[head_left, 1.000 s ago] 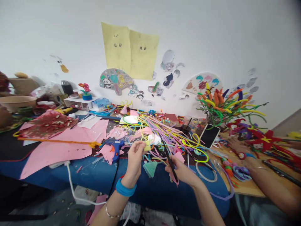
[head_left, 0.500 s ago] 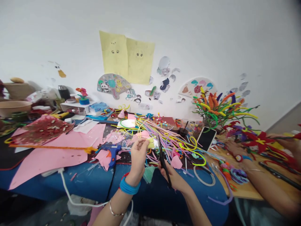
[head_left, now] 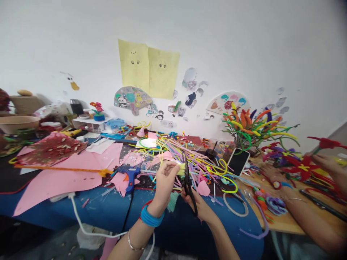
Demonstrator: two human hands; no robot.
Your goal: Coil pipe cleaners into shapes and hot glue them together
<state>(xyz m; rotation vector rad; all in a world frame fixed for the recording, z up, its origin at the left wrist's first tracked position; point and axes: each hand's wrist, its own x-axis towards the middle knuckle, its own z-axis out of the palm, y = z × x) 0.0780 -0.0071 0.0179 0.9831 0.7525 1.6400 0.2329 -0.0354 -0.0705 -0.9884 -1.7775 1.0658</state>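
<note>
Between thumb and fingers, my left hand [head_left: 167, 182] pinches a small yellow-green piece [head_left: 181, 169], perhaps bundled pipe cleaner; its exact kind is hard to make out. Black scissors [head_left: 189, 184] are gripped in my right hand [head_left: 199, 206], blades pointing up and away from me. The blades stand right beside the yellow-green piece, and I cannot tell whether they touch it. Behind both hands lies a heap of loose pipe cleaners [head_left: 173, 144] in yellow, pink and purple. Below, a teal scrap [head_left: 172, 201] rests at the table edge.
Left of my hands lie a blue glue gun [head_left: 132, 178] and pink sheets [head_left: 62, 186]. To the right are a phone [head_left: 238, 161] and a vase of pipe-cleaner flowers [head_left: 246, 126]. Another person's hand [head_left: 273, 175] works at the wooden table [head_left: 287, 220] near red flowers [head_left: 302, 168].
My left hand has shifted slightly right, bringing the yellow-green piece closer to the scissor blades. At the right, the other person has lifted a red flower.
</note>
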